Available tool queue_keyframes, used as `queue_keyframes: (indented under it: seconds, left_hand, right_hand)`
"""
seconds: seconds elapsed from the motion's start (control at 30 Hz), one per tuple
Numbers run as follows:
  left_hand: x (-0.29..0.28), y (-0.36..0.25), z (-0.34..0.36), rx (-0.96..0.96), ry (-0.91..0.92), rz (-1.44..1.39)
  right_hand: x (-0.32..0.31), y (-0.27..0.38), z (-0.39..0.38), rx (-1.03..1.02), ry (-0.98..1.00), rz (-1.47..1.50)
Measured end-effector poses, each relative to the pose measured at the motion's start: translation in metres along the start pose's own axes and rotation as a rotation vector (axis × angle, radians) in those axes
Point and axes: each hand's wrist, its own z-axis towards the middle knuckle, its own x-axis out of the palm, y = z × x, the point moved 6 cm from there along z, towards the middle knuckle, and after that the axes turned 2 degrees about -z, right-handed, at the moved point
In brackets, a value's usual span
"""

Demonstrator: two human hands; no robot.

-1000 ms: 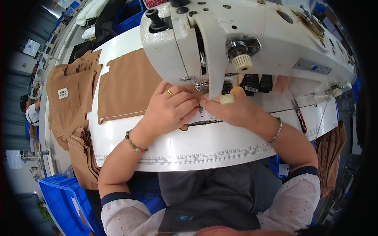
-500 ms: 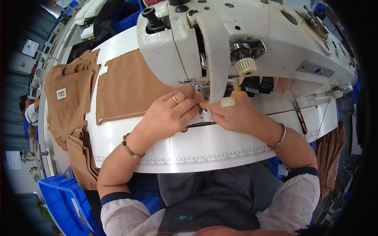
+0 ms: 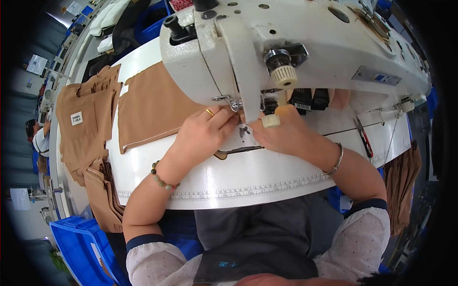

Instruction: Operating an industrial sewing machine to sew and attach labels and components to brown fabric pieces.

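Note:
A brown fabric panel (image 3: 152, 102) with a pale line along its near edge lies on the white table and runs under the head of a white sewing machine (image 3: 210, 62). Close by the needle area, my left hand (image 3: 205, 131), with a gold ring, has its thumb and fingers pinched on the panel's edge. Just to the right, my right hand (image 3: 288, 131) is closed at the same edge, its fingertips partly hidden behind the machine head. A thread tension knob (image 3: 284, 75) sits above my right hand.
Brown cut pieces (image 3: 86, 112), one with a white label, are stacked at left above a blue bin (image 3: 78, 243). Red-handled snips (image 3: 364, 138) lie at right. Black tags (image 3: 305, 100) sit behind my right hand. More brown pieces (image 3: 401, 186) hang at far right.
The view has shifted slightly, so the machine head appears further left and covers more of my fingertips. Both hands have moved slightly away from me, further in under the machine head.

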Motion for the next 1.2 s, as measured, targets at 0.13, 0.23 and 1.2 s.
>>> queue_keyframes:
  seconds: [0.13,0.23,1.2]
  left_hand:
    - [0.008,0.009,-0.003,-0.097,0.069,0.033]
    - [0.015,0.015,-0.008,-0.137,0.108,0.0]
    - [-0.242,-0.039,-0.069,-0.772,-0.345,-0.022]
  right_hand:
    - [0.007,0.0,0.001,-0.014,-0.017,-0.041]
    - [0.006,0.002,0.001,-0.021,-0.056,-0.051]
    - [-0.025,0.079,-0.005,0.222,-0.177,0.336]
